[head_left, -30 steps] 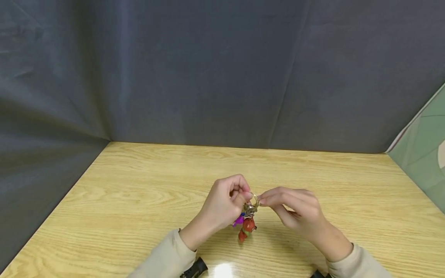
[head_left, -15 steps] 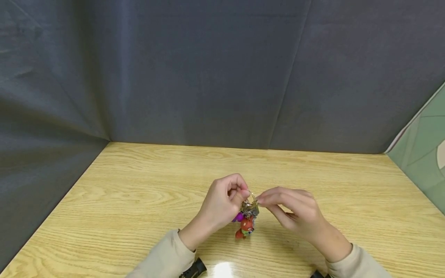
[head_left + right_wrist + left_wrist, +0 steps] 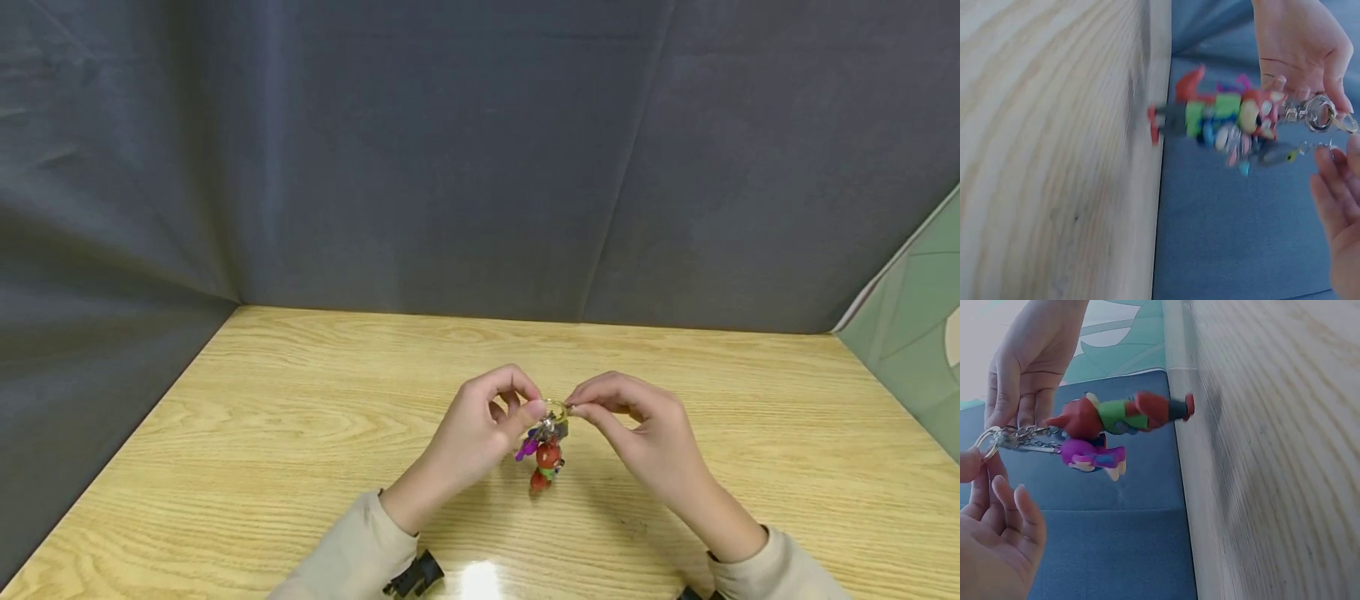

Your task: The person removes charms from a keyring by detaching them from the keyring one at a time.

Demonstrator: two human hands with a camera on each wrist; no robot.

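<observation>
Near the middle of the head view, my left hand pinches a gold key ring between thumb and index finger. The thumb and fingertips of my right hand pinch the ring's other side. Short metal chains hang from it with several small figurine charms. One is a red fox-like figure in a green top, its legs pointing down toward the table. Beside it dangles a purple figure. A grey figure shows in the right wrist view. The charms hang above the table.
The wood-grain table lies under both hands. Dark cloth stands behind it and on the left, with a green patterned panel on the right. Black straps show below the sleeves.
Both hands have risen slightly, the right one more, its thumb now plainly against the ring. The ring has tilted flatter, and the charms have swung up and to the right.
</observation>
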